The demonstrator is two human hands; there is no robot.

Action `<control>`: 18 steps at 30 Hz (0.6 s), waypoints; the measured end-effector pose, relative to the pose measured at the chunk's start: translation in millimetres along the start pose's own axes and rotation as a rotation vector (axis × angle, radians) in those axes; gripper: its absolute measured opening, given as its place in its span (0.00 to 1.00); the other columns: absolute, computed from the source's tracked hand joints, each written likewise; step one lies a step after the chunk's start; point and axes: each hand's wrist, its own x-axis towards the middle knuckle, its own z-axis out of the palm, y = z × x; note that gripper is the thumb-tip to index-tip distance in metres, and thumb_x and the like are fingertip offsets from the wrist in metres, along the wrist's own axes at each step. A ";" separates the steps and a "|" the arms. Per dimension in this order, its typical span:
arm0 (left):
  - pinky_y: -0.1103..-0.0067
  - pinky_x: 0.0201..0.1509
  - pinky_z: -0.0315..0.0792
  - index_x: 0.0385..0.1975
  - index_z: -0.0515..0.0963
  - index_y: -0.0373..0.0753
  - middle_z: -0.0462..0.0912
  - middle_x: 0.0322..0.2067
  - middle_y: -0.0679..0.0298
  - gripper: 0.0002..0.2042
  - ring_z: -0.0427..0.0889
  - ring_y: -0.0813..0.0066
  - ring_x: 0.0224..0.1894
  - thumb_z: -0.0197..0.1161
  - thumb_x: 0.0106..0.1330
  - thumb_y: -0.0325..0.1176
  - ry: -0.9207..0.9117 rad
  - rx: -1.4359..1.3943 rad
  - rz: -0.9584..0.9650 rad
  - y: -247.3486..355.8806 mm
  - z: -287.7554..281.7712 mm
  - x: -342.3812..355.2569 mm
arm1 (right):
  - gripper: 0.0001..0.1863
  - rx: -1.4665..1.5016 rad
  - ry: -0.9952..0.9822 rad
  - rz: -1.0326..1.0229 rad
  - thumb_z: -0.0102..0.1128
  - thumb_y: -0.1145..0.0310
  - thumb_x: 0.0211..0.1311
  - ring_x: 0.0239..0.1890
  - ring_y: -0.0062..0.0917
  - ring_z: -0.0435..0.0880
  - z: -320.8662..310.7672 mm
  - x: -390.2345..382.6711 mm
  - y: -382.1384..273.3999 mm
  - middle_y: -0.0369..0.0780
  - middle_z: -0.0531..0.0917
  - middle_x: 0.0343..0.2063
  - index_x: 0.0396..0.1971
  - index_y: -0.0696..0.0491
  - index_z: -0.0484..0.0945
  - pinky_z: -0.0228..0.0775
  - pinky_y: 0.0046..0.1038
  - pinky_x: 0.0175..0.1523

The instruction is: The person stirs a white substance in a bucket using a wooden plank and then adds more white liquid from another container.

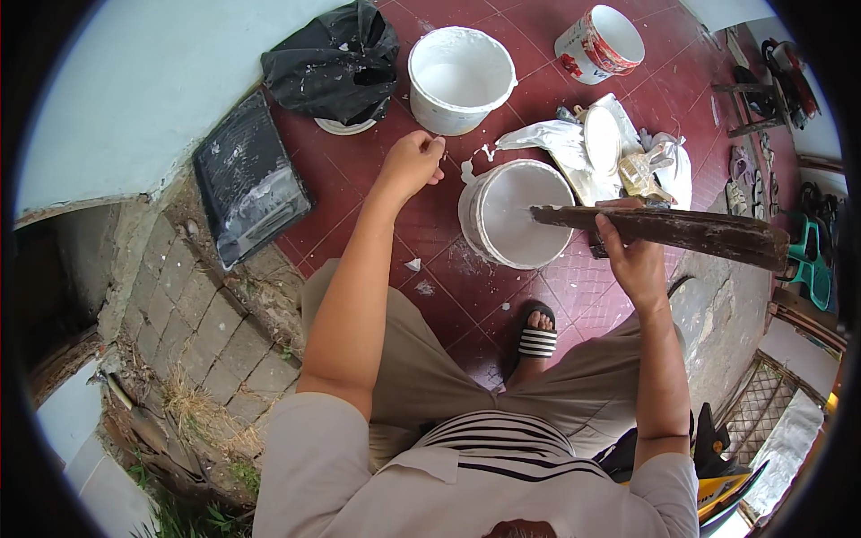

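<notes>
Head view, looking down over knees and a striped sandal (537, 341). Gripping a long, dark, weathered wooden stick (659, 229) with right hand (630, 255), fingers wrapped round the shaft at about one-third of its length from the tip; tip dipping into white paint inside the near paint bucket (516, 213), just left of that hand. Left hand (411, 164) hovering loosely curled, holding nothing, above the red tiled floor (359, 193), between the near bucket and a second white bucket (459, 79) just beyond it. Judging the step as stirring the paint. For doing it well: keeping the tip low, sweeping bottom and wall in slow circles, avoiding slop over the rim (splashes already lying on tiles beside the left hand). Bracing the bucket rim with the free left hand seeming advisable, since the long stick gives strong leverage and could tip it. Other items: black paint tray (249, 179) well left of left hand, black plastic bag (336, 58) beyond it, crumpled white sheeting and a lid (601, 139) just beyond right hand, small printed can (599, 43) further off.
</notes>
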 end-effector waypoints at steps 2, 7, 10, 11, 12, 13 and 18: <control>0.77 0.33 0.81 0.35 0.78 0.32 0.82 0.27 0.60 0.17 0.86 0.73 0.27 0.59 0.75 0.43 0.000 0.016 -0.007 -0.3 0.2 0.3 | 0.11 0.051 0.102 -0.017 0.67 0.70 0.70 0.37 0.26 0.85 6.8 4.1 4.8 0.43 0.86 0.35 0.46 0.59 0.80 0.77 0.28 0.44; 0.76 0.30 0.80 0.36 0.79 0.31 0.85 0.25 0.59 0.17 0.85 0.75 0.25 0.59 0.74 0.43 0.011 0.004 -0.016 -2.9 -6.4 3.2 | 0.10 0.120 0.024 0.024 0.66 0.70 0.71 0.39 0.21 0.84 27.5 4.5 -31.5 0.41 0.87 0.37 0.45 0.59 0.81 0.77 0.25 0.45; 0.77 0.29 0.80 0.38 0.80 0.30 0.84 0.27 0.60 0.17 0.85 0.76 0.25 0.59 0.74 0.42 0.048 -0.110 0.029 -3.1 -9.0 -0.2 | 0.09 0.143 -0.066 0.069 0.66 0.71 0.70 0.39 0.19 0.83 27.4 -3.3 -34.9 0.40 0.87 0.36 0.45 0.58 0.82 0.76 0.22 0.44; 0.77 0.29 0.80 0.38 0.80 0.30 0.84 0.27 0.60 0.17 0.85 0.76 0.25 0.59 0.74 0.42 0.045 -0.114 0.029 -2.8 -11.4 -0.6 | 0.09 0.122 -0.095 0.043 0.66 0.71 0.70 0.38 0.18 0.83 25.0 -5.4 -32.7 0.39 0.87 0.36 0.45 0.58 0.82 0.75 0.21 0.42; 0.78 0.30 0.80 0.40 0.79 0.31 0.83 0.30 0.62 0.16 0.84 0.76 0.27 0.58 0.75 0.42 0.021 -0.108 0.013 -2.5 -15.2 -0.9 | 0.09 0.033 -0.135 0.098 0.67 0.71 0.70 0.36 0.18 0.83 18.3 -5.8 -33.7 0.39 0.86 0.35 0.45 0.58 0.82 0.75 0.23 0.40; 0.79 0.31 0.81 0.41 0.78 0.32 0.82 0.32 0.64 0.15 0.84 0.76 0.29 0.58 0.76 0.41 -0.004 -0.101 -0.003 -2.4 -18.3 -1.5 | 0.09 0.027 -0.132 0.103 0.67 0.71 0.70 0.36 0.18 0.83 16.6 -6.7 -31.8 0.39 0.86 0.35 0.45 0.58 0.82 0.75 0.23 0.40; 0.79 0.33 0.81 0.43 0.79 0.33 0.82 0.33 0.64 0.15 0.83 0.76 0.30 0.58 0.76 0.41 -0.030 -0.110 -0.009 0.0 -15.4 0.2 | 0.09 -0.078 0.102 -0.075 0.67 0.70 0.70 0.33 0.29 0.85 21.5 3.9 -13.8 0.43 0.86 0.34 0.44 0.58 0.81 0.77 0.30 0.40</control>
